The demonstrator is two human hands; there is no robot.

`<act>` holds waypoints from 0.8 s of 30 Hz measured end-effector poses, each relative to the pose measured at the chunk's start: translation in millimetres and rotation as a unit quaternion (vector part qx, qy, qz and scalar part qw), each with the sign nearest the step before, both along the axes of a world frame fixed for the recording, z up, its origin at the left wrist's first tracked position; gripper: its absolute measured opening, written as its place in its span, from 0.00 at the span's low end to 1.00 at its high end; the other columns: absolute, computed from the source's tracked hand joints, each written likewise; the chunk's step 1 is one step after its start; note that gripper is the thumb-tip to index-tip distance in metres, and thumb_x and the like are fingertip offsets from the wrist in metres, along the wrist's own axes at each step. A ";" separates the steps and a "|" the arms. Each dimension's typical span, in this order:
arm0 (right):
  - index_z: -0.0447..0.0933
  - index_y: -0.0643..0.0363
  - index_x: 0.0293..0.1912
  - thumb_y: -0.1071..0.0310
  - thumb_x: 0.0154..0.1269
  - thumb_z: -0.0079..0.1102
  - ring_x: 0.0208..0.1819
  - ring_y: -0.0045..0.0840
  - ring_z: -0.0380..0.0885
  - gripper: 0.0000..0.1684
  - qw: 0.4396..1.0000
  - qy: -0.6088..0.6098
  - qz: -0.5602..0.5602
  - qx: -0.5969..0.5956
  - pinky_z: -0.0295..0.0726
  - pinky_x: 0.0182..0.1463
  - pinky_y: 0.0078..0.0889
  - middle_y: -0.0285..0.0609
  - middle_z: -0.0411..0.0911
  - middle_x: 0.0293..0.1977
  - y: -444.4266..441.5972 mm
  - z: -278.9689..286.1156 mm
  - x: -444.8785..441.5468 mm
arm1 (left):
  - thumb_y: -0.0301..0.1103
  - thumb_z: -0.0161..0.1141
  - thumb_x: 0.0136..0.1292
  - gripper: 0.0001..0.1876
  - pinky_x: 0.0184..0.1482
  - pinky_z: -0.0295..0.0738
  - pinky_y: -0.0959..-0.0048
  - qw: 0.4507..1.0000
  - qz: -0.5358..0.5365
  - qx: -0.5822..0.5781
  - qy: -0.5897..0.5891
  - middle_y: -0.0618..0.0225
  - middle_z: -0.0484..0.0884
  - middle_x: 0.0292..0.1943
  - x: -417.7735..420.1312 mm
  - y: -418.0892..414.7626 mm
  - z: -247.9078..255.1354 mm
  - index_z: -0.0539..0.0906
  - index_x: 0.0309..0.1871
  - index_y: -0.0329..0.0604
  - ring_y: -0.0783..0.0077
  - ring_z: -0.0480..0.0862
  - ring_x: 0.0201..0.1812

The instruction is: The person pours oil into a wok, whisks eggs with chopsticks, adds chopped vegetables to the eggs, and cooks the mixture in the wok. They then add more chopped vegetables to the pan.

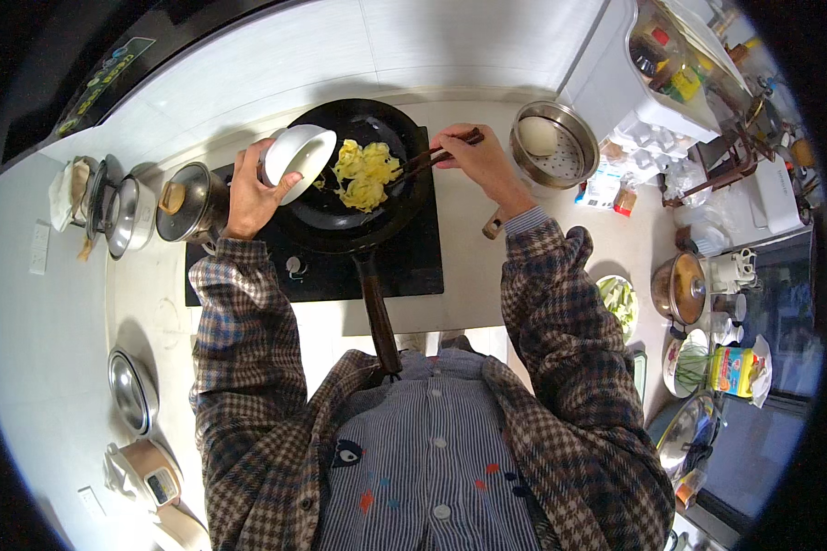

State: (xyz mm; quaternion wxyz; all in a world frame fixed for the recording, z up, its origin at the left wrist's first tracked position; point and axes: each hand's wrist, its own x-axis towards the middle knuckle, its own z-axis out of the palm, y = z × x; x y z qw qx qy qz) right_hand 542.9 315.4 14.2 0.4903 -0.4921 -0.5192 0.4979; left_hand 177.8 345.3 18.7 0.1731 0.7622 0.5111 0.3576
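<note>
My left hand (253,189) grips a white bowl (317,150), tilted over the left side of a black wok (317,231). Scrambled egg (364,175), yellow and in soft folds, lies in the middle of the wok. On the wok's right side, my right hand (479,162) holds dark wooden chopsticks (424,162), their tips at the egg's right edge. The wok sits on a black cooktop (413,275), and its long wooden handle (379,313) points towards my body.
A steel steamer (572,175) holding a pale round item stands right of the wok. Left is a lidded pot (189,206). Farther right are a plate of cut green vegetables (618,303) and another lidded pot (679,289). A rice cooker (145,472) stands at lower left.
</note>
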 end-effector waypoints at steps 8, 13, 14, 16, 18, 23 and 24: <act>0.84 0.62 0.36 0.64 0.72 0.57 0.30 0.18 0.75 0.13 0.991 0.050 -0.100 0.069 0.78 0.35 0.25 0.36 0.79 0.29 15.9 -75.7 -62.2 | 0.49 0.75 0.57 0.37 0.52 0.82 0.63 1.000 -0.011 0.016 0.017 0.51 0.73 0.57 7.4 4.0 5.8 0.72 0.65 0.40 0.56 0.81 0.53; 0.85 0.64 0.40 0.66 0.72 0.58 0.34 0.17 0.78 0.12 0.991 0.101 0.016 0.089 0.77 0.38 0.22 0.38 0.84 0.34 6.6 -69.0 -93.8 | 0.47 0.73 0.60 0.37 0.54 0.81 0.62 1.000 -0.018 0.001 0.008 0.52 0.74 0.57 8.0 4.3 12.3 0.70 0.65 0.36 0.58 0.82 0.54; 0.85 0.64 0.40 0.65 0.72 0.59 0.33 0.17 0.78 0.12 0.992 0.076 0.037 0.095 0.77 0.37 0.22 0.39 0.85 0.34 0.3 -71.3 -93.0 | 0.47 0.73 0.60 0.36 0.54 0.81 0.62 1.000 -0.020 0.004 0.008 0.52 0.75 0.57 7.7 4.8 11.3 0.70 0.65 0.36 0.58 0.82 0.55; 0.85 0.64 0.40 0.65 0.72 0.59 0.32 0.17 0.78 0.13 0.992 0.043 0.079 0.087 0.77 0.36 0.23 0.39 0.85 0.35 -9.6 -58.4 -92.8 | 0.45 0.73 0.60 0.36 0.54 0.82 0.62 1.000 -0.015 0.010 0.010 0.52 0.75 0.56 3.3 2.5 9.7 0.70 0.65 0.35 0.59 0.82 0.55; 0.85 0.64 0.40 0.64 0.72 0.58 0.31 0.17 0.79 0.13 0.992 0.022 0.111 0.063 0.78 0.35 0.24 0.39 0.85 0.35 -12.6 -52.9 -81.5 | 0.45 0.73 0.61 0.35 0.53 0.82 0.62 1.000 -0.010 0.011 0.012 0.52 0.75 0.57 -0.1 2.0 7.0 0.70 0.65 0.36 0.59 0.82 0.55; 0.86 0.62 0.39 0.64 0.72 0.58 0.33 0.19 0.81 0.13 0.997 0.022 0.047 0.049 0.84 0.39 0.24 0.40 0.85 0.34 -12.2 -43.3 -56.2 | 0.47 0.73 0.59 0.36 0.52 0.83 0.62 1.000 0.001 -0.007 0.013 0.51 0.72 0.58 -5.0 -1.4 4.6 0.71 0.65 0.38 0.57 0.81 0.56; 0.85 0.61 0.39 0.64 0.72 0.58 0.33 0.20 0.81 0.13 0.998 0.021 0.051 0.028 0.85 0.40 0.24 0.40 0.85 0.34 -11.6 -54.1 -50.4 | 0.50 0.74 0.57 0.38 0.52 0.83 0.62 1.000 -0.005 -0.014 -0.004 0.50 0.72 0.57 -0.7 -0.1 4.7 0.72 0.65 0.40 0.56 0.81 0.55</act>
